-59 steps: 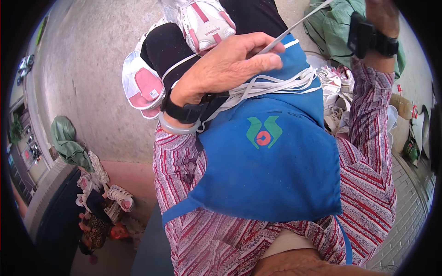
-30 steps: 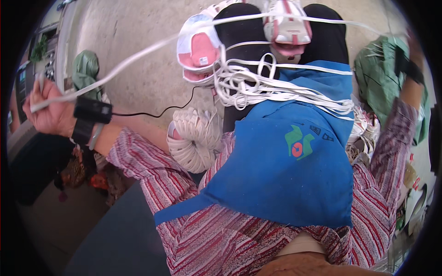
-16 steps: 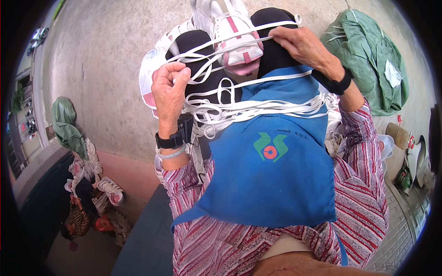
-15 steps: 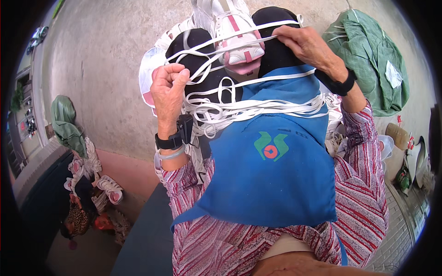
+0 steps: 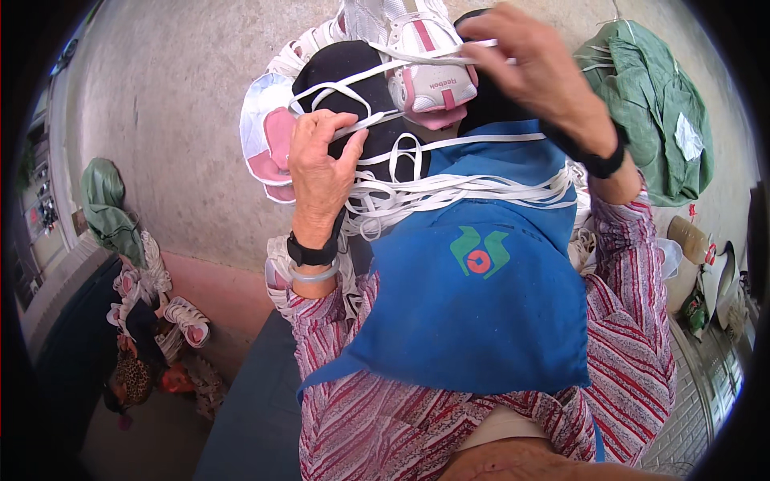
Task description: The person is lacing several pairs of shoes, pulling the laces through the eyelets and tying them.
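Note:
Held between my knees is a white and pink sneaker [image 5: 433, 76], its heel toward me. White shoelace [image 5: 345, 82] runs across it in loose strands. My left hand [image 5: 321, 164], left of the sneaker, pinches a lace strand between thumb and fingers. Above the right knee, my right hand [image 5: 541, 76] is partly blurred; its bent fingers close on lace strands by the sneaker's right side. A thick bundle of white laces [image 5: 481, 191] lies across the blue apron [image 5: 481, 329] on my lap.
Pink and white shoe parts [image 5: 277, 136] lie beside my left knee. A green sack [image 5: 650, 112] stands on the concrete floor at the right, and a smaller green sack [image 5: 112, 208] at the left. Beyond a low ledge, another person [image 5: 132, 377] sits among laced shoe parts.
My right hand has risen up and turned over, drawing lace along the sneaker's right side. The left hand has shifted right, nearer the sneaker. The view has moved slightly.

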A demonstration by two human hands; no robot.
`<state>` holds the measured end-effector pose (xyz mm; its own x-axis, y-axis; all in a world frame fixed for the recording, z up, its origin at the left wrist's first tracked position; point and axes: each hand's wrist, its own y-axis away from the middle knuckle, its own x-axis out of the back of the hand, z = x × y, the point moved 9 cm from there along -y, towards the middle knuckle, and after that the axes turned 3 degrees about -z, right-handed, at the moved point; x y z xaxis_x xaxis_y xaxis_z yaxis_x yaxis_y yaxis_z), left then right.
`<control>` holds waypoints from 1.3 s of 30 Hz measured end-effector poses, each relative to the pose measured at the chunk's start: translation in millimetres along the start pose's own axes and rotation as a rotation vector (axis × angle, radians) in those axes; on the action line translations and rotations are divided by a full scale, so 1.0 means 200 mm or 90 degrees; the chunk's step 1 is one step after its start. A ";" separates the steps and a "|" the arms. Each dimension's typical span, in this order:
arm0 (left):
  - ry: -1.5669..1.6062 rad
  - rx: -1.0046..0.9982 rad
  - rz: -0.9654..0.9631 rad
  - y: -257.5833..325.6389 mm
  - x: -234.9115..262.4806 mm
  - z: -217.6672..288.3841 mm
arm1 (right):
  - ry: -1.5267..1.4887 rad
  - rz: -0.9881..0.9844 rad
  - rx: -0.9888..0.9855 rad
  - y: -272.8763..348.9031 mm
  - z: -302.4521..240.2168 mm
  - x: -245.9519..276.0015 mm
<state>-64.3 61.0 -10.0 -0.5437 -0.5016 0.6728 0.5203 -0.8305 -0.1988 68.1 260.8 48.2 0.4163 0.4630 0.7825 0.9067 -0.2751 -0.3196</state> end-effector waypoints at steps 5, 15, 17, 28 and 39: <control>0.001 0.041 -0.024 -0.01 -0.03 -0.05 | 0.123 -0.035 0.015 -0.18 -0.05 -0.36; 0.442 0.188 0.016 0.00 -0.07 0.11 | -0.070 -0.079 -0.056 -0.17 0.03 -0.31; 0.366 0.136 0.004 -0.06 -0.08 0.17 | -0.242 -0.122 -0.254 -0.09 0.19 -0.28; -0.072 0.052 -0.162 -0.20 -0.34 0.21 | 0.226 -0.033 0.031 0.08 0.18 -0.17; 0.079 0.084 -0.060 -0.06 -0.32 0.00 | 0.029 -0.179 0.076 0.01 0.12 -0.23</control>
<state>-34.7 102.8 -50.9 -0.6667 -0.4554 0.5900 0.5407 -0.8404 -0.0377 51.6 258.6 -1.4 0.1463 0.4684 0.8713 0.9887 -0.0395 -0.1448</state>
